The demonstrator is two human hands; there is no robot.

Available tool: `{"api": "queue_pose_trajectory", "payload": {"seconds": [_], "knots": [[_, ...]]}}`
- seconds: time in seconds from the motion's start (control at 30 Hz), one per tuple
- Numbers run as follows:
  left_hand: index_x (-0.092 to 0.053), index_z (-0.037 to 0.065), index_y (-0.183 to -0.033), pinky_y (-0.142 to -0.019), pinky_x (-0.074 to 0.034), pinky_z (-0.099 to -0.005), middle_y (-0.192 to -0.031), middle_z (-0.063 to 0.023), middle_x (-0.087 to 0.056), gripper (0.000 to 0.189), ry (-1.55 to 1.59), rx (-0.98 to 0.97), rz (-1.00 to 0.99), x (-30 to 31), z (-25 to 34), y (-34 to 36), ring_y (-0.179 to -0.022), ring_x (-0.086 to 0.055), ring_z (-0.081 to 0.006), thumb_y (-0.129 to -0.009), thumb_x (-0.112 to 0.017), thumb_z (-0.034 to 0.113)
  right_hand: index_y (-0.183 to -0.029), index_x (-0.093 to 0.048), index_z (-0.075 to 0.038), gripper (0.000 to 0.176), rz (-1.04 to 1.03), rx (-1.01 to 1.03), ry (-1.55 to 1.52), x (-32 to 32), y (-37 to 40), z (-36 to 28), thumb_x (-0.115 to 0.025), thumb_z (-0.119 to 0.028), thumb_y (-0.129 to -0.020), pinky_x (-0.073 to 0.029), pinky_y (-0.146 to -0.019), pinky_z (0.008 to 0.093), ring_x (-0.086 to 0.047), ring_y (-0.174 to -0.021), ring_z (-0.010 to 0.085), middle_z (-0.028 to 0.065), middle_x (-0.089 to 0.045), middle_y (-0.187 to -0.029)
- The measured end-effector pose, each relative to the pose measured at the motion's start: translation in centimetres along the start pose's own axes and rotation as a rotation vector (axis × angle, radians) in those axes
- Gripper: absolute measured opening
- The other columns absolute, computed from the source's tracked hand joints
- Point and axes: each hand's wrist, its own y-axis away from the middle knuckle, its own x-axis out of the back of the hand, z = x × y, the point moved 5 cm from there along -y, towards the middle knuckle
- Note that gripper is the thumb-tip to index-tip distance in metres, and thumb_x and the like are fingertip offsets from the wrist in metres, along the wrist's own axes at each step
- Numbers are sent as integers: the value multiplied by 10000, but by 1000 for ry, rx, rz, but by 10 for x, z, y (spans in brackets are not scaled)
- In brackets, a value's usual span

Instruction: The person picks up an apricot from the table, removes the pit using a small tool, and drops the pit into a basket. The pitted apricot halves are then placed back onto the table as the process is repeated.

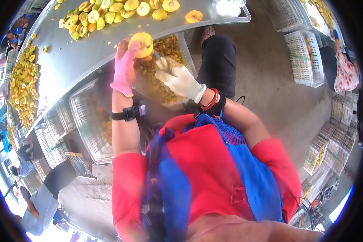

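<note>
My left hand [126, 66], in a pink glove, is closed around a yellow peach half [141, 43] near the table's front edge. Just right of it, my right hand [177, 77] wears a white glove and grips a small metal tool [157, 55]. The tool points at the peach's lower side; its far end is hard to make out, and its handle is hidden in the fist. Below both hands stands a crate [188, 54] filled with yellowish fruit pieces. On the metal table [72, 54] beyond, a pile of peach halves [109, 14] lies spread out.
One peach half [194, 16] sits apart near a clear plastic bag [228, 7] at the table's corner. More peaches [25, 84] lie at the left. White crates [304, 58] stand on the right, another crate [90, 121] by my left arm. Other people are around.
</note>
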Motion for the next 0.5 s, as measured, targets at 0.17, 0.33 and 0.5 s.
{"api": "queue_pose_trajectory", "payload": {"seconds": [0.17,0.33,0.5], "knots": [[-471,37,-1398,-910,-540,-312,-1214,-105,-614,486,2,-111,-78,-9,3,29,-1054,-643,-204,-984,-624,240,-997,-524,-58,93,17,10,12,-8,2,-11,-590,-113,-962,-414,-565,266,-474,-645,51,-37,-521,-756],[-481,49,-1321,-920,-535,-339,-1270,-170,-615,402,34,-161,-100,-16,-11,36,-1048,-657,-241,-995,-630,231,-1000,-529,-38,104,-27,37,81,-12,12,-12,-590,-112,-958,-433,-574,301,-499,-652,78,-2,-522,-731],[-465,43,-1336,-927,-534,-373,-1233,-180,-630,419,31,-235,-64,-24,-17,41,-1047,-659,-261,-1011,-610,264,-1023,-534,-14,131,31,272,266,-12,13,-9,-590,-93,-936,-468,-616,358,-547,-641,191,84,-555,-733]]}}
